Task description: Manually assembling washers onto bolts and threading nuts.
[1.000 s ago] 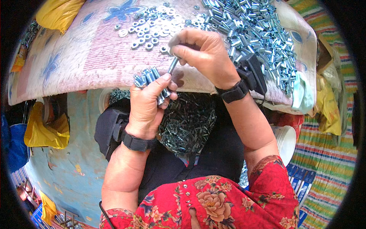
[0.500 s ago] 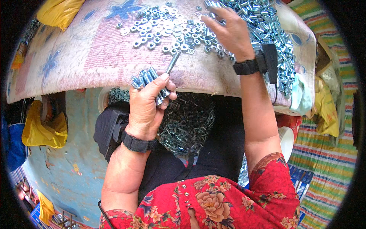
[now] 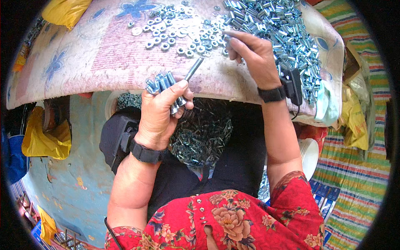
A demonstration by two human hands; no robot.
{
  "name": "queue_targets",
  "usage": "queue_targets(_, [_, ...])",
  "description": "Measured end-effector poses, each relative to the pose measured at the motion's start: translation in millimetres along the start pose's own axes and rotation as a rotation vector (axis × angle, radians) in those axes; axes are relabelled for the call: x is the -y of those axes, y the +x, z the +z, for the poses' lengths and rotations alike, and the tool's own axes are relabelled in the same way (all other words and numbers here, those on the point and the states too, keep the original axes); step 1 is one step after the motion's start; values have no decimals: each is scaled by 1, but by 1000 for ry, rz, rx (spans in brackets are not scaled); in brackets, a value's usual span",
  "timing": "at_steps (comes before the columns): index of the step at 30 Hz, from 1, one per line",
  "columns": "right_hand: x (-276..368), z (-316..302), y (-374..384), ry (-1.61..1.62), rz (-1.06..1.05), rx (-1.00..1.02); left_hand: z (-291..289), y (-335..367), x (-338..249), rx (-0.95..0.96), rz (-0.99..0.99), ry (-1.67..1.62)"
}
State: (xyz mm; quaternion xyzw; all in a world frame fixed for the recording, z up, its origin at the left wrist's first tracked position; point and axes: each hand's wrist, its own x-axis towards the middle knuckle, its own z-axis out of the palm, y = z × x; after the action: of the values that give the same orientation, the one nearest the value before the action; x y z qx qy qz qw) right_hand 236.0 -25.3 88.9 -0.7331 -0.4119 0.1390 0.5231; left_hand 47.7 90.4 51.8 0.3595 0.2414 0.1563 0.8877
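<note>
The bolts (image 3: 168, 79) sat clasped in your left hand (image 3: 158, 107), one jutting upward. Your right hand (image 3: 259, 58) hovered over the cloth (image 3: 75, 79) near the nuts (image 3: 162, 35); whether its bent fingers pinched anything, I couldn't tell.

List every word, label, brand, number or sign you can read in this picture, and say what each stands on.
None can be read.
Bolts in the left hand: too small to make out any marking.
Cloth and shirt: flower patterns, no legible words.
Yellow bag at right: too blurred to tell any print.
Blue-and-white object at lower right: also too blurred.
</note>
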Motion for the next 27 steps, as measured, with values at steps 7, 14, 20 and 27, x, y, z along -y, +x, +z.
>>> queue_targets(7, [5,11,-37,297,-121,75,2,1,2,62,16,71])
queue_targets(14, [9,21,-46,489,-70,-51,4,1,3,84,23,142])
queue_targets(20, [10,45,-63,106,-121,47,3,0,4,95,36,128])
queue_targets(27, [16,38,-66,48,-114,102,2,1,4,100,19,-2])
